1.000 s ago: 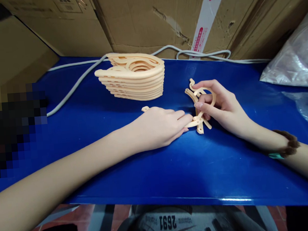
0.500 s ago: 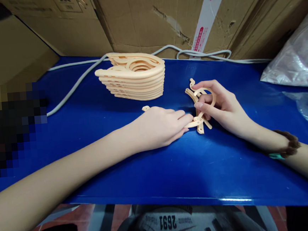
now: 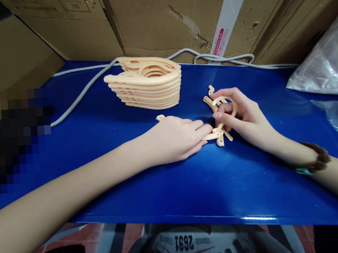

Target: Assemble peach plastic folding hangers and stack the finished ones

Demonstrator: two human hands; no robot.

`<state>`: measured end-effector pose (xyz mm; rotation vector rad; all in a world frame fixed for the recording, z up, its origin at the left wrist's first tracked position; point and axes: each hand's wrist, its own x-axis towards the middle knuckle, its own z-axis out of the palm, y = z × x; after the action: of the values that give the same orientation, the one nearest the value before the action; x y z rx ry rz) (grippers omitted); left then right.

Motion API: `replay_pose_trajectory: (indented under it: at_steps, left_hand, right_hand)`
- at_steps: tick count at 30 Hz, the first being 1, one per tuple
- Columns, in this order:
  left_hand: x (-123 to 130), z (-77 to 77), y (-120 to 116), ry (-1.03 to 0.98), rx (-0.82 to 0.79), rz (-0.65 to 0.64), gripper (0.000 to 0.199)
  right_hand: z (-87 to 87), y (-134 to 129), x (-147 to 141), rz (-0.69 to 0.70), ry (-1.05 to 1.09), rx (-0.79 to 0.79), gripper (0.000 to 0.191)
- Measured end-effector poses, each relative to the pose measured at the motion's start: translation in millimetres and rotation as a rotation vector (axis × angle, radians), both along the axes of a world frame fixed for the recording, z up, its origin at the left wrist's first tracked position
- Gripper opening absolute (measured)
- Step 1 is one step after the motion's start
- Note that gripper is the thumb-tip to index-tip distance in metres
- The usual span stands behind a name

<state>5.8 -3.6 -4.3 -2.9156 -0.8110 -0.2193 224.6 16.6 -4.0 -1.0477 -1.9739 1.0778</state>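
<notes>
My left hand (image 3: 178, 138) lies palm down, its fingers closed over one arm of a peach-coloured plastic folding hanger (image 3: 212, 136). One end of a peach plastic piece pokes out behind that hand; the rest is covered. With thumb and fingers, my right hand (image 3: 248, 116) grips the hanger's curved hook (image 3: 235, 107). Between the two hands, the hook meets the arm at a small joint. Other slim peach parts (image 3: 208, 100) lie under and behind my right fingers, and I cannot tell which of them are joined to the hanger.
A neat stack of folded peach hangers (image 3: 150, 81) stands behind my left hand on the blue table (image 3: 162, 189). A grey-white cable (image 3: 92, 83) runs along the back, before cardboard boxes (image 3: 155, 22). Clear plastic bags (image 3: 324, 59) occupy the right side.
</notes>
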Motion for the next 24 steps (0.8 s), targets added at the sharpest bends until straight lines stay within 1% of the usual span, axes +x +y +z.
replay_pose_trajectory:
  at_steps: [3, 9, 14, 18, 21, 24]
  left_hand:
    - [0.3, 0.2, -0.4, 0.012, -0.013, 0.013, 0.026]
    - [0.5, -2.0, 0.1, -0.007, 0.011, 0.002, 0.027]
    - [1.4, -2.4, 0.1, 0.0, 0.012, 0.006, 0.028]
    - [1.2, -1.7, -0.1, 0.004, 0.014, 0.012, 0.026]
    - [1.2, -2.2, -0.2, 0.005, 0.04, 0.003, 0.025]
    - [2.0, -3.5, -0.7, -0.016, 0.058, 0.02, 0.028]
  right_hand:
    - [0.0, 0.1, -0.1, 0.001, -0.002, 0.001, 0.035]
    - [-0.6, 0.2, 0.4, 0.017, 0.003, -0.004, 0.035]
    - [-0.6, 0.2, 0.1, -0.002, -0.001, -0.004, 0.035]
    - [-0.5, -0.1, 0.0, -0.002, 0.01, -0.018, 0.035]
    - [-0.5, -0.1, -0.4, -0.003, 0.048, -0.043, 0.035]
    - [-0.9, 0.9, -0.8, -0.025, 0.133, -0.065, 0.035]
